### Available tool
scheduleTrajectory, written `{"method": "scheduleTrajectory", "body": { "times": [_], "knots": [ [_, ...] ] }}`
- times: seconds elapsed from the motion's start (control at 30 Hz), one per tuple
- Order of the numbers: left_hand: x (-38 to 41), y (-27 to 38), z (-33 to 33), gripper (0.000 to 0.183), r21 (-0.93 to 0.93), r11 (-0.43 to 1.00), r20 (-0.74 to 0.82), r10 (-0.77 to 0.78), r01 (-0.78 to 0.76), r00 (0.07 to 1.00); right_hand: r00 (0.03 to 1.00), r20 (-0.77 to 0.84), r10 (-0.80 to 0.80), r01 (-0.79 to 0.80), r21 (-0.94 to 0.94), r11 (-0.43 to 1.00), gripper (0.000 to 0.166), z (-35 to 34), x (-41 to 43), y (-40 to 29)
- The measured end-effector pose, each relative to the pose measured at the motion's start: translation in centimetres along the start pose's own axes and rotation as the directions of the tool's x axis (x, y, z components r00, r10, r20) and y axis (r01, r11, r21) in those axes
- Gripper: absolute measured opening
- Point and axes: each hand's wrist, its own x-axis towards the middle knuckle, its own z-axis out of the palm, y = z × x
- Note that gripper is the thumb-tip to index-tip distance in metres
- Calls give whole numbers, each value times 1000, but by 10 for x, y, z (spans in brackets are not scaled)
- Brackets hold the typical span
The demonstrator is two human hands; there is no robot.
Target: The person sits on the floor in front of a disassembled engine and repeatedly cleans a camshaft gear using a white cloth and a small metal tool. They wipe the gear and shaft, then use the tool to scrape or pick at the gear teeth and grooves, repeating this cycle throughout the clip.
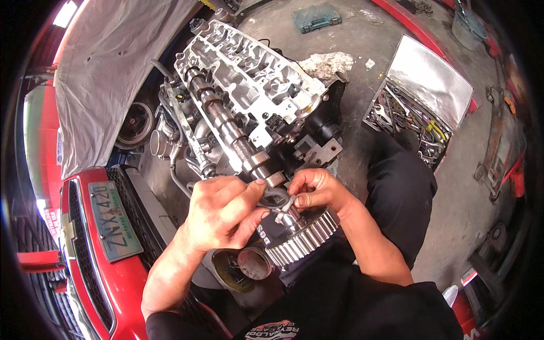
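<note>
A metal camshaft (229, 127) with a toothed gear (304, 238) at its near end lies over the left side of an aluminium cylinder head (250, 72). My left hand (225, 212) pinches a dark ring-shaped part (274, 197) around the shaft, just behind the gear. At the other side of that part, my right hand (316, 191) holds a small pale piece, perhaps a cloth or a strip, between thumb and fingers. The gear end is close to my body, and its teeth face me. Part of the ring-shaped part is hidden by my fingers.
An open metal toolbox (429, 80) full of wrenches lies on the floor at the right. A teal plastic case (316, 19) is at the top. To the left are a red car's front (95, 289), a hanging grey cover (106, 63) and a wheel (135, 125). Round metal cans (255, 262) stand below my left hand.
</note>
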Motion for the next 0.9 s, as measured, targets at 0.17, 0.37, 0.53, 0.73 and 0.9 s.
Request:
{"method": "scheduleTrajectory", "body": {
  "times": [0.17,0.37,0.53,0.73,0.9],
  "knots": [
    [10,2,2,37,35,999,-17,33,-33,999,1000,10,29,-29,79,996,18,1,-1,0],
    [-6,1,5,41,14,1000,-21,19,-18,1000,1000,-6,28,-28,20,999,18,-1,0,1],
    [1,1,4,39,4,1000,-48,5,-4,999,1000,-1,31,-31,15,999,18,-4,0,0],
    [4,3,5,42,14,1000,-40,11,-11,999,999,-17,46,-46,-16,999,19,-5,0,2],
    [-11,5,2,39,-67,996,-35,-65,62,997,997,-27,66,-66,5,998,20,-1,-1,-2]
  ]
}}
